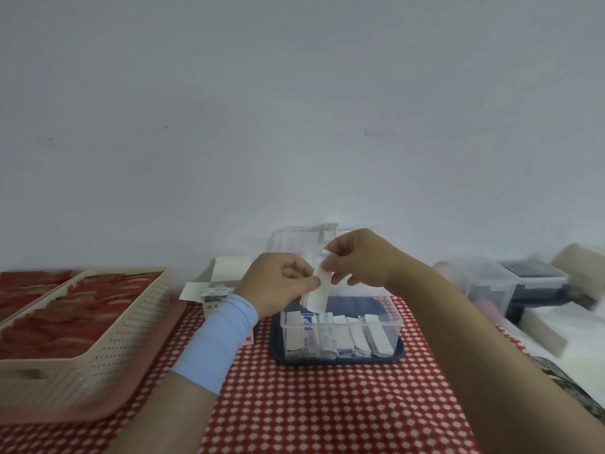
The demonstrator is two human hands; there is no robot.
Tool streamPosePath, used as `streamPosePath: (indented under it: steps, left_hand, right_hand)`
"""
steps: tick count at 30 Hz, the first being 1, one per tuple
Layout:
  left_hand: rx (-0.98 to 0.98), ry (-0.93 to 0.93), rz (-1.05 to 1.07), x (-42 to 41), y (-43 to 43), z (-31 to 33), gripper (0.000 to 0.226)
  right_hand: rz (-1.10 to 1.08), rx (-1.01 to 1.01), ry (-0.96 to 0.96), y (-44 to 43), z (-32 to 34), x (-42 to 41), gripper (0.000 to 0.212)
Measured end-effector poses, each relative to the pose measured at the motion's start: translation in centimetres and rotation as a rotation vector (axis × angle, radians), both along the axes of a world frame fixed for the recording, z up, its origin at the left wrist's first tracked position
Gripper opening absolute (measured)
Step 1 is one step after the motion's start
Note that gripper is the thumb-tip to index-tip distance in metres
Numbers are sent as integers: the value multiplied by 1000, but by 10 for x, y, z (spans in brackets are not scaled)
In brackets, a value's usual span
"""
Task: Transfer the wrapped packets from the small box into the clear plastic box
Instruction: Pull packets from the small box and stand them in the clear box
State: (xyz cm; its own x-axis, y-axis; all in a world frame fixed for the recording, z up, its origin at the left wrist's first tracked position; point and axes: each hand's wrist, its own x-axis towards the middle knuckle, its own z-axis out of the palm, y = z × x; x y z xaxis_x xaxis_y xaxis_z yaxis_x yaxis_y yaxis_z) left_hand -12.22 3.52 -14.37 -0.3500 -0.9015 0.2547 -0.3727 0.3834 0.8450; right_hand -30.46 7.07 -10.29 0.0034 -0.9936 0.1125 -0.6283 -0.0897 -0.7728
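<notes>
A small stack of white wrapped packets (318, 290) hangs upright over the clear plastic box (391, 322). My left hand (278, 283) pinches the stack at its lower left side, and my right hand (357, 257) pinches its top end. Several wrapped packets (340, 337) stand in a row inside the clear box, which sits on a dark blue tray (401, 350). The small white cardboard box (212, 290) stands open behind my left wrist, with a few packets showing inside.
A cream perforated basket (108, 335) on a pink tray fills the left side. The clear box's lid (294, 239) stands up behind my hands. More clear and dark containers (510, 286) and white boxes crowd the right. A red checked cloth (311, 404) covers the table.
</notes>
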Motion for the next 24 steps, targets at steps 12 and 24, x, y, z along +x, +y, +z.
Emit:
streamPosePath:
  steps: [12,24]
  left_hand:
    - [-227,-560,-107,-15,-21,-23,29]
    - [-220,-844,-254,-9,-23,-41,40]
  right_hand:
    - [-188,255,212,-35,-42,-11,24]
    - [-118,438,488,-61,-79,14,24]
